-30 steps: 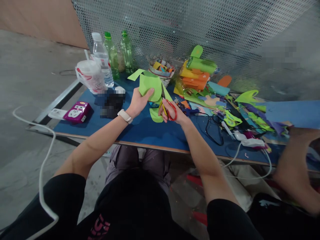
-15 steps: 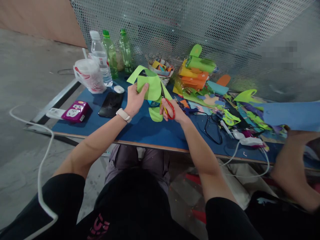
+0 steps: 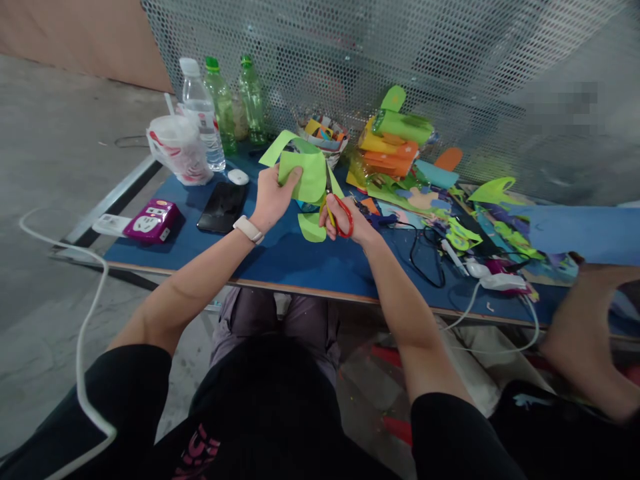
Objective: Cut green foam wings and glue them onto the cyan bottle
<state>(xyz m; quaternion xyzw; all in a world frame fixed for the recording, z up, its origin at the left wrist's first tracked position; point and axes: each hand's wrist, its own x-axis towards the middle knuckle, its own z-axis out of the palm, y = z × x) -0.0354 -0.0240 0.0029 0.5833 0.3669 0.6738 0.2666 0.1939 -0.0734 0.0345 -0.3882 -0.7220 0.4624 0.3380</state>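
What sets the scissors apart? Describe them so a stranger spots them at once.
Find the blue table, then the wearer's right hand above it. It holds the scissors, blades at the light-green sheet; red-and-yellow handles set them apart from that sheet.

"What sort of place is this?"

"A makeshift craft workshop, by the look of it: coloured scraps (image 3: 463,236) crowd the right of a blue table (image 3: 300,272), with scissors (image 3: 329,187) over its middle."

"And the surroundings?"

"Bare grey floor (image 3: 45,140) on the left, a perforated metal screen (image 3: 360,40) along the far edge."
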